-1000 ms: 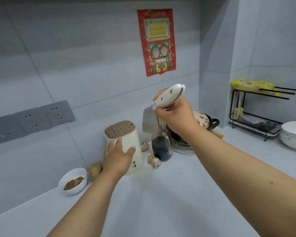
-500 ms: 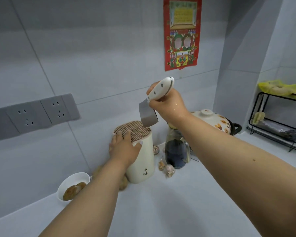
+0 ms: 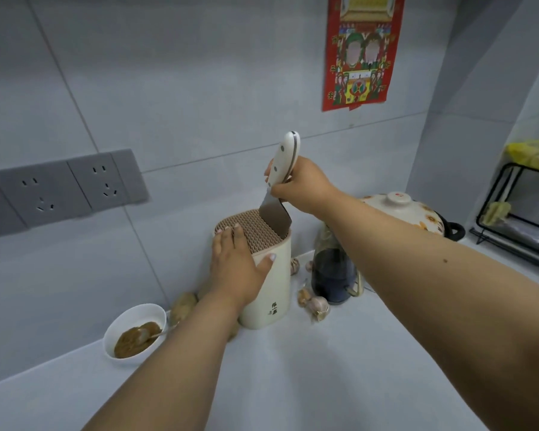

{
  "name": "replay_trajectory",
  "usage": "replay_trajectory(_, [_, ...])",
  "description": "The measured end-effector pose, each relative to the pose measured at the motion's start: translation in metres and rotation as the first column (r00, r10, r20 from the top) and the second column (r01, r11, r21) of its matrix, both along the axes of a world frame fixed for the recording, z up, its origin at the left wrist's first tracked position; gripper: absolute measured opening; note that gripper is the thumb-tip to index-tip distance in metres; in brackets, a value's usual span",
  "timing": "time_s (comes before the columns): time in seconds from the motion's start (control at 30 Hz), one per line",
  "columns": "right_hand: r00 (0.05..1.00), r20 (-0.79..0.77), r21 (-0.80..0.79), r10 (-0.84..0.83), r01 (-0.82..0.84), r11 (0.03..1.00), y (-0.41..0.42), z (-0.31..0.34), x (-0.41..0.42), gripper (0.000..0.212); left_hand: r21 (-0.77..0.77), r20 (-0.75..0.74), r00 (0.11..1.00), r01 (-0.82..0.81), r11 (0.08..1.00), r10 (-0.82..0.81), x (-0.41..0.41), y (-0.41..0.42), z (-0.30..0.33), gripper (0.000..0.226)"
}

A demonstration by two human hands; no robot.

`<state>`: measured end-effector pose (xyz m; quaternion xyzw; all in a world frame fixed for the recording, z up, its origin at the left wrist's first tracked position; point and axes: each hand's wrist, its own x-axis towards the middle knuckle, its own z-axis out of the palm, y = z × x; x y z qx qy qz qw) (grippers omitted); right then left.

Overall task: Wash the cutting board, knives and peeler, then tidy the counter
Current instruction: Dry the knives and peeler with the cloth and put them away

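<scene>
Head view: cleaver (image 3: 276,213), white handle gripped by right hand (image 3: 302,189), blade partly sunk in cream knife block (image 3: 269,275), which is clasped by left hand (image 3: 235,269).

**Grey-tiled kitchen corner**

Pale grey wall tiles (image 3: 175,73) under even, soft light. Grey sockets (image 3: 66,189) at left, red poster (image 3: 363,51) higher up. Black wire rack (image 3: 517,219) in the right corner. Light grey desk (image 3: 308,384) below.
</scene>
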<state>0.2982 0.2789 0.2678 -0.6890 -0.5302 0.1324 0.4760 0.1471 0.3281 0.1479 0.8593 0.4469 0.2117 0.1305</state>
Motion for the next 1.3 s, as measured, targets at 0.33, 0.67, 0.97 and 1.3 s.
replay_trajectory(0.33, [1.000,-0.005,-0.104,0.027,-0.027,0.994,0.024,-0.015,0.009,0.023,0.043,0.013,1.000,-0.013,0.999,0.012,0.004,0.002,-0.003,0.085])
replay_trajectory(0.67, [0.992,0.124,-0.194,0.016,0.009,0.981,0.041,-0.042,0.011,0.027,0.047,-0.006,0.999,0.047,0.998,-0.047,-0.004,0.015,-0.001,0.083])
replay_trajectory(0.97, [0.994,0.111,-0.257,0.006,0.023,0.966,0.053,-0.067,0.017,0.035,0.091,-0.024,1.000,-0.010,0.996,0.012,0.004,0.013,-0.004,0.084])
replay_trajectory(1.3, [0.998,0.063,-0.238,-0.026,0.041,0.970,0.038,-0.067,0.012,0.064,0.085,-0.025,0.999,-0.032,0.996,0.034,0.005,0.011,-0.004,0.083])
